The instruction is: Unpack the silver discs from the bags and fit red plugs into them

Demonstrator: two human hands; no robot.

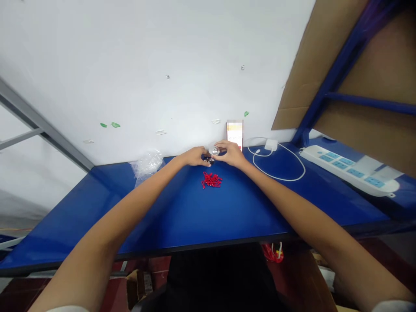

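Note:
A round, shiny silver piece (214,150) is pinched between the thumb and fingers of my right hand (231,154), near the back edge of the table. Close beside it, my left hand (196,156) is curled with thumb and fingers around the edge of some small black and shiny pieces (209,160). These are too small to name, and whether the left fingers grip one is hard to see. Just in front of both hands lies a small pile of red cord loops (212,180), touched by neither hand.
A lit phone (234,132) leans against the wall behind my right hand. Crumpled clear plastic bags (148,164) lie to the left. On the right are a white charger (271,144) with its looped cable (294,178) and a white power strip (349,170). The table (208,221) is blue.

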